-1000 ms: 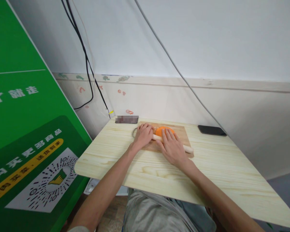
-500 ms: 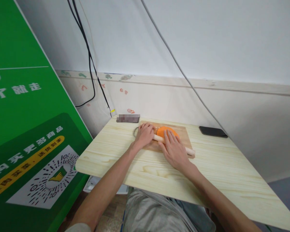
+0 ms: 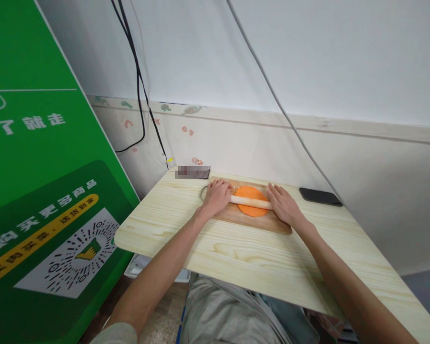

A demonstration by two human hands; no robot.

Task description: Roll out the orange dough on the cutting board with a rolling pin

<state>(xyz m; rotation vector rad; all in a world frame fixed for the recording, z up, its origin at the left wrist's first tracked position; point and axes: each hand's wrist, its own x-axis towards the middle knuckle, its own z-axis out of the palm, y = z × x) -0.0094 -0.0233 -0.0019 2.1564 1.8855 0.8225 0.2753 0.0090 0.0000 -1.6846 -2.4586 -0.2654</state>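
An orange round of flattened dough (image 3: 248,211) lies on a wooden cutting board (image 3: 236,220) with a metal loop at its left end. Across the dough rests a pale wooden rolling pin (image 3: 252,202). My left hand (image 3: 218,195) is closed over the pin's left end. The right end is under my right hand (image 3: 284,203), whose fingers lie over it and point toward the wall. Both ends of the pin are hidden by the hands.
A dark phone (image 3: 320,196) lies to the right on the pale wood-grain table (image 3: 157,224). At the back left is a flat, partly pixelated object (image 3: 192,172). A green banner (image 3: 53,167) stands on the left; cables (image 3: 138,71) hang along the wall.
My right hand has moved from over the dough to the pin's right end. The pin now lies more level across the dough, and more of the dough shows. The view has shifted slightly.
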